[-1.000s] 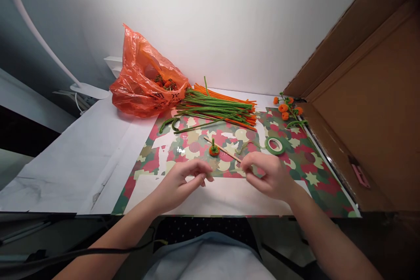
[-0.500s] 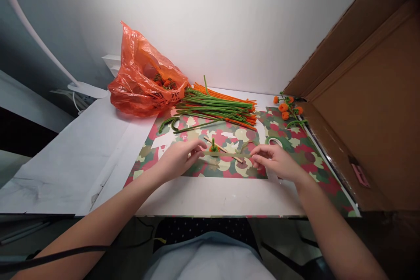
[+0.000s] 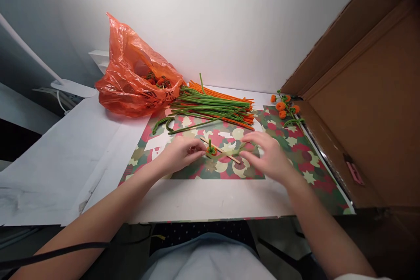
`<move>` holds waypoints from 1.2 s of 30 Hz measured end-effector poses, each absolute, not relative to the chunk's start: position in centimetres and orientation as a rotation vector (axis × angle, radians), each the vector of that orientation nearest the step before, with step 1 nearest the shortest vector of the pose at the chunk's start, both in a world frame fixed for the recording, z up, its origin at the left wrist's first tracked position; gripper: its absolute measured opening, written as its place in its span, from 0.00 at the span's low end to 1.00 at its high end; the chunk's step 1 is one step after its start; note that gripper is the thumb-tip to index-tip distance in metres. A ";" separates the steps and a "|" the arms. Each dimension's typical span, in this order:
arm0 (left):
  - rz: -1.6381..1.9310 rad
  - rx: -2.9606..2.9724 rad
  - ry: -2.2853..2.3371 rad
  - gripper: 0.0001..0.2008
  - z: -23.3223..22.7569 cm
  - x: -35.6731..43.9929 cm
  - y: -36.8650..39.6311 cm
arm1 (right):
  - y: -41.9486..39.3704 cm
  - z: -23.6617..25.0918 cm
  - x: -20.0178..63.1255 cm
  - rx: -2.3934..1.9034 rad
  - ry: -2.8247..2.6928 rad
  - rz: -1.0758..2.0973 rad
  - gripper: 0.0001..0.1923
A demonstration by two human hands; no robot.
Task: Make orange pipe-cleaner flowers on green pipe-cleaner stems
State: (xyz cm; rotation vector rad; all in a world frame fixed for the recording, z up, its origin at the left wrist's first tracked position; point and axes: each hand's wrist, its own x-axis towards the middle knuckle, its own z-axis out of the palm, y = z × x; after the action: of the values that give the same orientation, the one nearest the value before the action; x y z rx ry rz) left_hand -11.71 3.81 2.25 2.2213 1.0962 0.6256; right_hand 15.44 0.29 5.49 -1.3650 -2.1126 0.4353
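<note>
Orange and green: the little pompom (image 3: 211,150) with its green stem sits on a thin wooden stick (image 3: 220,150), both lying on the patterned paper (image 3: 295,157) in the middle of the table (image 3: 213,201).
Head view, left hand: my left hand (image 3: 179,155) pinches shut at the pompom end of the stick, fingertips right by it.
Head view, right hand: my right hand (image 3: 269,157) is loosely curled over the far end; I can't tell if it grips a pale green strip (image 3: 234,152) there.
Done so far: I judge one finished sprig (image 3: 286,109) lies apart at the right edge.
Left to do: a full heap of green and orange pipe cleaners (image 3: 213,107) lies unused beside the orange bag (image 3: 134,81).
Look of the piece: small, fuzzy, stem upright.
</note>
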 end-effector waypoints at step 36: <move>0.806 2.074 0.998 0.15 0.4 -11.6 3.9 | 0.5 1.5 9.8 -1.358 -2.079 0.581 0.08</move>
State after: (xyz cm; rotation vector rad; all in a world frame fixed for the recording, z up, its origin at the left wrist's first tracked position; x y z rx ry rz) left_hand -11.61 3.86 0.36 2.0737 0.9978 0.8060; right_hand 9.82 0.51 1.54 -1.3584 -2.0790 0.5809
